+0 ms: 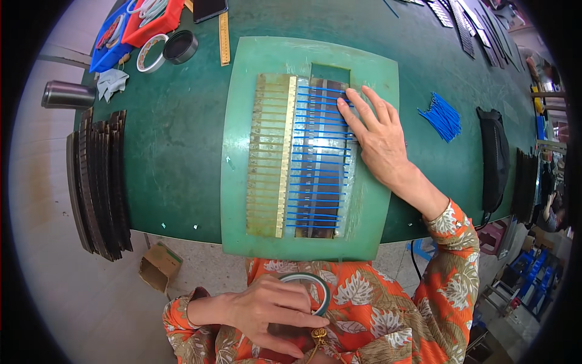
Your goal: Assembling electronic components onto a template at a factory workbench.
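Note:
A green board (236, 121) lies across the table's front edge. On it sits a jig with a slotted plate (267, 164) and a ruler-like strip (287, 170). Thin blue wires (315, 171) run side by side in a spaced row across dark strips (327, 182) to the right of the plate. My right hand (382, 136) rests at the upper right of this row, fingers stretched out, fingertips on the wire ends. Low in front of my body, my left hand (270, 312) is closed around a roll of green tape (324, 294); part of the roll is hidden by the fingers.
Right of the board lie a heap of blue wires (441, 117) and a black pouch (494, 158). Dark strips (100, 182) are stacked at the left edge, near a metal cup (68, 95). Farther back are a tape roll (142, 54), red bin (167, 24), blue bin (109, 51) and wooden ruler (224, 39).

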A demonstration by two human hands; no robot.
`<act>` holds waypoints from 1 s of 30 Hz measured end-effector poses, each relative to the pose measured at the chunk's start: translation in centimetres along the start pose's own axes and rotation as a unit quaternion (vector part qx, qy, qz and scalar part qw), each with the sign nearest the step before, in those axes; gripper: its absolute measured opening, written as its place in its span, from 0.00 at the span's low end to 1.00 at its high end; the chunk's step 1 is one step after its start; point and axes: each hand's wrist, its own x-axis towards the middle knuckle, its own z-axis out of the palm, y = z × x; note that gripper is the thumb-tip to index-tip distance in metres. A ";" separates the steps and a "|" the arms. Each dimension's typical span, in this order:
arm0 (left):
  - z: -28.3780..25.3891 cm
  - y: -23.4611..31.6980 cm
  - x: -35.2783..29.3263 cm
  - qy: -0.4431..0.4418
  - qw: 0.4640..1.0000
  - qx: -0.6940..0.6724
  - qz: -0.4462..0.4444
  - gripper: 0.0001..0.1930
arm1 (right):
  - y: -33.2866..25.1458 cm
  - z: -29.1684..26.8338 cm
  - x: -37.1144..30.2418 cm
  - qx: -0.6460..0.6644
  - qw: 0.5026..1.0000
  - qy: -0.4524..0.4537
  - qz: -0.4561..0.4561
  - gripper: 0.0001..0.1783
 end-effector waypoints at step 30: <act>-0.3 -1.4 0.1 0.001 1.000 -0.003 0.006 0.24 | -2.3 -2.2 -2.9 0.027 0.997 -0.062 -0.037 0.31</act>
